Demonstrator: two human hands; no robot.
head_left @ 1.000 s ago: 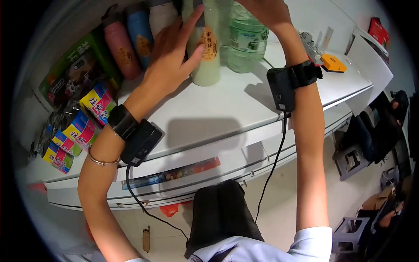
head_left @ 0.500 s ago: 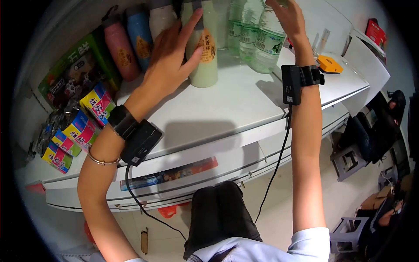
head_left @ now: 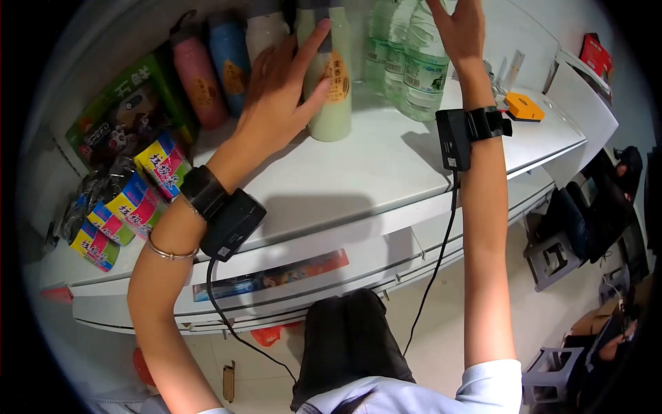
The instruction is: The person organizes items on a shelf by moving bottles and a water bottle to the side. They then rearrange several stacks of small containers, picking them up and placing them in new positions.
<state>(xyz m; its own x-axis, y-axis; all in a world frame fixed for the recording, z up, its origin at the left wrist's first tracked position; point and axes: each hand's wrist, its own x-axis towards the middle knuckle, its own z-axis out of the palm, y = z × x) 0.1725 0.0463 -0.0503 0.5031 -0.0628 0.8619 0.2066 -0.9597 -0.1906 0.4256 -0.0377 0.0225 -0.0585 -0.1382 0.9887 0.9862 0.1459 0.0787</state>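
Note:
My left hand (head_left: 279, 103) lies against the pale green bottle (head_left: 331, 117), fingers spread, index finger stretched up along it and thumb at its label. Behind that hand stands a whitish bottle (head_left: 265, 31), partly covered. At the top edge, my right hand (head_left: 463, 34) is beside the upper part of the front clear water bottle (head_left: 423, 76); most of its fingers are cut off, so a grip cannot be made out. More clear water bottles (head_left: 394, 62) stand just left of it.
A blue bottle (head_left: 227, 58), a pink bottle (head_left: 198, 79) and a green box (head_left: 124, 114) stand at the left. Colourful packs (head_left: 162, 165) lie before them on the white counter (head_left: 303, 183). An orange box (head_left: 524, 107) lies right. A stool (head_left: 552, 262) stands on the floor.
The whole view has shifted slightly, with the counter items sitting a little further right. My right hand has come slightly lower; my left hand stays at the pale green bottle.

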